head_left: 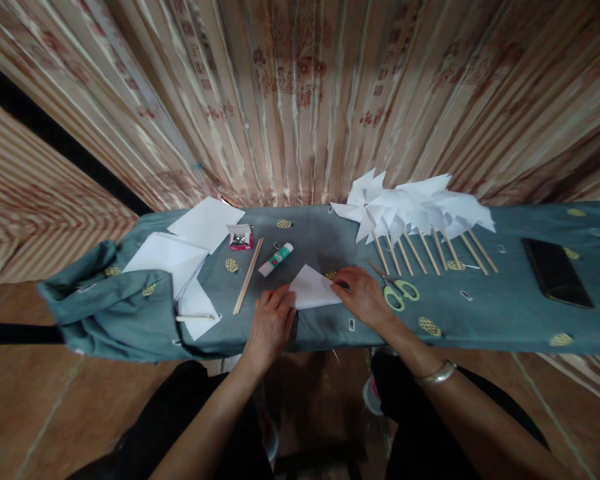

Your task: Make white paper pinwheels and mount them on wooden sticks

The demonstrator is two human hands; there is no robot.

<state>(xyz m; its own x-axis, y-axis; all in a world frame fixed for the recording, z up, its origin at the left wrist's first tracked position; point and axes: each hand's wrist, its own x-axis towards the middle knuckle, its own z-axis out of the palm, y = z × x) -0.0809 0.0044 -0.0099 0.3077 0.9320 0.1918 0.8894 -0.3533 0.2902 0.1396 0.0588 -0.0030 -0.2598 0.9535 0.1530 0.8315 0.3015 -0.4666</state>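
Observation:
A folded white paper triangle lies on the teal cloth of the table in front of me. My left hand rests on the cloth at the paper's left corner, fingers stretched flat against its edge. My right hand presses down on the paper's right corner with its fingertips. Neither hand lifts the paper.
Green-handled scissors lie just right of my right hand. Several white paper pinwheels on wooden sticks lie at the back right, a black phone farther right. A glue stick, a loose stick, a pin box and paper sheets lie left.

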